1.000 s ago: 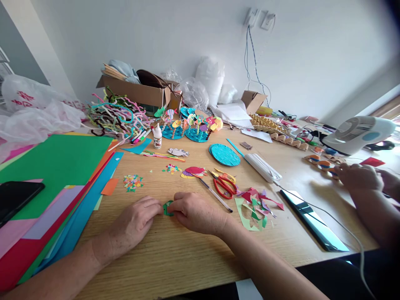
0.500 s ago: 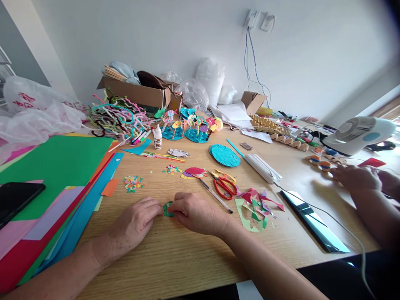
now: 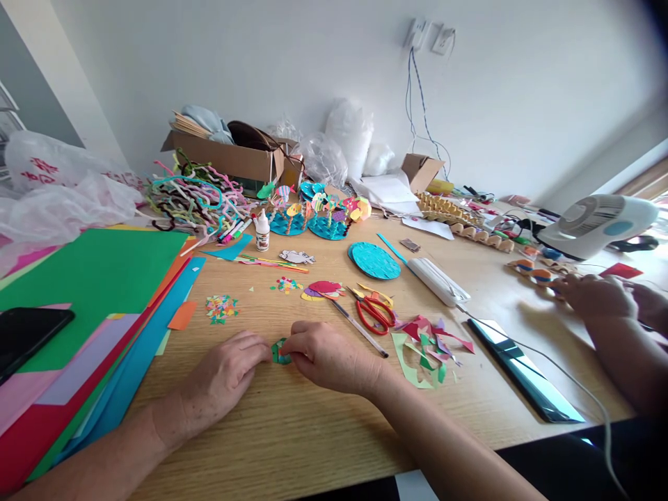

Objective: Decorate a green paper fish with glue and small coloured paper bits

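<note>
At the near side of a wooden table [image 3: 292, 431], a left hand [image 3: 232, 365] sets its fingertips against the left end of a small green paper piece [image 3: 275, 350], which lies between both hands. A right hand [image 3: 328, 358] bends forefinger and thumb over the piece's other end; the fingers hide the contact, so whether either grip is pinching or merely pressing cannot be told. The work appears to call for the left fingertips as a light, steady stop while the right fingertips press straight down, since dragging sideways could skew or crease so slight a piece.

Along the left, the slanting edges of a coloured paper stack [image 3: 112, 268] come close to the left forearm, making a wide elbow swing risky. Loose cut bits [image 3: 222, 308] lie just beyond the left hand, where a brushing sleeve or quick breath might scatter them. Bare wood runs from the hands to the table's near edge, the easiest way to draw back. Past the right hand, a pen [image 3: 361, 330], red-handled scissors [image 3: 361, 298] and paper scraps [image 3: 422, 341] crowd the reach; farther right, a cable [image 3: 553, 365] crosses a glossy dark device [image 3: 525, 369] near a co-worker's hands [image 3: 598, 296].
</note>
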Motion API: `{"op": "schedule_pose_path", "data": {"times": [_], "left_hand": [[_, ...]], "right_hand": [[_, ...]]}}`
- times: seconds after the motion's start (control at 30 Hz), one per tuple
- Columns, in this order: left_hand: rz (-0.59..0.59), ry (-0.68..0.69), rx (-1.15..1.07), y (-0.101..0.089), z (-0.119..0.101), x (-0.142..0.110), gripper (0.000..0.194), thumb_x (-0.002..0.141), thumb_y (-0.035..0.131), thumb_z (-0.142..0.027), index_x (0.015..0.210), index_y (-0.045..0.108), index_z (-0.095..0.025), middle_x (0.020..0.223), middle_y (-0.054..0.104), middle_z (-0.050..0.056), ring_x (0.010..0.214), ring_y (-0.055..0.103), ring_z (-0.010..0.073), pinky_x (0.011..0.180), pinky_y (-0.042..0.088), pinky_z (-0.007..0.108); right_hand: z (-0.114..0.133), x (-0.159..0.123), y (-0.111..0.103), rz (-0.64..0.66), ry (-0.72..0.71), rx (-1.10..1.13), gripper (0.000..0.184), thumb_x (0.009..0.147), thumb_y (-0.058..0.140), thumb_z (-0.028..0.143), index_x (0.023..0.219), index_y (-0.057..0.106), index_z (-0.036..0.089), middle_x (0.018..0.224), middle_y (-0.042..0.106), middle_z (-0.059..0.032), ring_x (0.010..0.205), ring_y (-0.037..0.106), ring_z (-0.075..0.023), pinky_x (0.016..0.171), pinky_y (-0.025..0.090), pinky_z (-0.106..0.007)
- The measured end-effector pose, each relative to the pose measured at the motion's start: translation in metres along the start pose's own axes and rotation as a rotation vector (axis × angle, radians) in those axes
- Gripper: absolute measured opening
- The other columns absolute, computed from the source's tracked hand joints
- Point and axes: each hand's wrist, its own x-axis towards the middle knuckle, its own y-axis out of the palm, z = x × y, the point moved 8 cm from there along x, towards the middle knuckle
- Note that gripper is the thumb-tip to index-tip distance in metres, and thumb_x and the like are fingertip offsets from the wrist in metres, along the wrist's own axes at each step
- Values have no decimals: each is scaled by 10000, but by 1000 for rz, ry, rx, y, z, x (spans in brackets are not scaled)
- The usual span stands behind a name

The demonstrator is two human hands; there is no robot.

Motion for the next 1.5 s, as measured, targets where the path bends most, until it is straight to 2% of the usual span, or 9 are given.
{"op": "schedule_pose_path", "data": {"times": [0.53, 0.8, 0.93, 1.13, 1.23, 1.3, 1.37, 1.43, 1.5], "left_hand": [[-2, -5, 35, 0, 0, -1, 331, 794, 337, 1, 836, 599, -195, 818, 663, 36, 807, 633, 176, 722, 518, 269], [-37, -1, 30, -6, -4, 1, 411, 756, 328, 37, 899, 621, -214, 886, 677, 28, 842, 647, 160, 738, 540, 260], [-96, 32, 92, -22, -26, 4, 446, 733, 309, 71, 905, 602, -217, 904, 672, 28, 867, 642, 154, 769, 536, 253], [-68, 91, 127, -45, -62, 3, 403, 766, 318, 63, 916, 564, -218, 884, 674, 6, 830, 640, 118, 768, 520, 192], [-70, 18, 226, -71, -40, -1, 362, 829, 336, -3, 959, 590, -226, 916, 692, 6, 887, 652, 132, 814, 505, 213], [-104, -93, 298, -97, -8, -5, 285, 866, 382, -117, 980, 619, -227, 979, 704, 20, 926, 658, 165, 843, 497, 251], [-61, -295, 334, -118, 33, -10, 237, 869, 420, -244, 955, 639, -216, 1002, 704, 39, 938, 657, 206, 834, 495, 282], [56, -467, 368, -128, 67, -16, 270, 849, 422, -310, 952, 650, -207, 1023, 704, 52, 925, 654, 233, 798, 495, 301], [172, -522, 396, -128, 86, -17, 291, 824, 423, -308, 960, 661, -209, 1027, 707, 54, 929, 649, 245, 797, 484, 311]], "right_hand": [[0, -1, 2, 4, -28, 14, 222, 815, 536, 59, 898, 719, 155, 808, 613, -31, 715, 553, -126, 632, 373, -204], [-5, -9, -27, -263, -118, 78, 216, 823, 526, 47, 890, 708, 143, 797, 624, -49, 707, 568, -129, 623, 400, -204], [-14, -13, -28, -409, -96, 142, 219, 835, 493, 50, 879, 688, 139, 801, 641, -60, 707, 593, -142, 620, 425, -221], [-22, -17, -27, -548, -74, 215, 201, 867, 474, 88, 922, 657, 150, 820, 644, -67, 717, 611, -156, 620, 460, -247], [-22, -22, -33, -600, -77, 217, 194, 881, 460, 97, 893, 648, 146, 782, 637, -62, 681, 603, -150, 590, 454, -240], [-22, -25, -36, -625, -74, 205, 193, 884, 456, 97, 878, 642, 149, 770, 638, -60, 676, 602, -149, 584, 454, -238], [-21, -27, -38, -649, -74, 190, 190, 884, 456, 96, 873, 637, 153, 769, 643, -60, 679, 606, -151, 581, 456, -236], [-20, -29, -39, -678, -80, 177, 190, 884, 454, 98, 871, 634, 158, 763, 643, -58, 666, 604, -148, 569, 454, -232], [-19, -31, -40, -710, -87, 166, 191, 888, 450, 102, 865, 630, 163, 747, 636, -53, 643, 595, -143, 554, 449, -229]]}}
